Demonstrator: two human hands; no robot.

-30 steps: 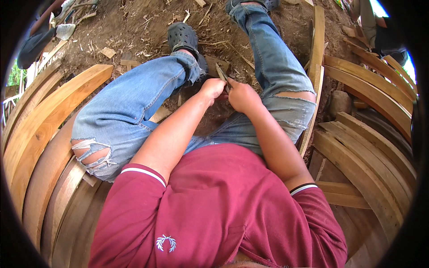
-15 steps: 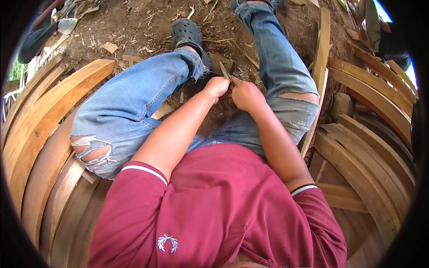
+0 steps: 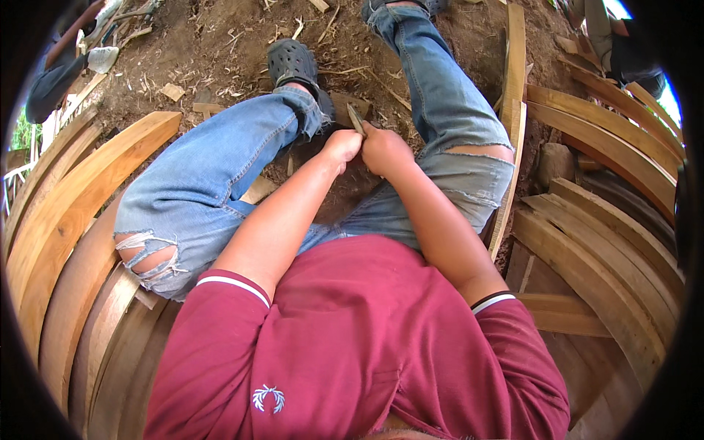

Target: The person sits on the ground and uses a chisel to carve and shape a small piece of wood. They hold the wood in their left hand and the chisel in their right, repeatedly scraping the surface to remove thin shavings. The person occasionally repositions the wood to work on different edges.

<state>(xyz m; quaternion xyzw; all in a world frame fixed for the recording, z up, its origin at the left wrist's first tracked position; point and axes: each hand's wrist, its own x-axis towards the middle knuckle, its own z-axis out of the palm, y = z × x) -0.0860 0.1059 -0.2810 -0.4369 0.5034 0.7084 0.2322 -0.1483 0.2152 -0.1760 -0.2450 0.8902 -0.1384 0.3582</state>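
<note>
Narrow pointed blade-like piece (image 3: 355, 119) between two close-set hands
It juts past the knuckles, away from the body. The right hand (image 3: 386, 152) grasps its near end; the left hand (image 3: 342, 146) is curled beside it, its hold hidden.

"From our left hand (image 3: 342, 145), where can we pass?"
"Toward twelve o'clock, past the tool (image 3: 355, 119), over the soil (image 3: 359, 55)."
"What hems us in?"
"Shoe (image 3: 291, 63) at eleven, left leg (image 3: 220, 161) at nine, right leg (image 3: 446, 95) at two, shirt (image 3: 352, 315) at six. Farther out, planks (image 3: 59, 315) at eight and at four."
</note>
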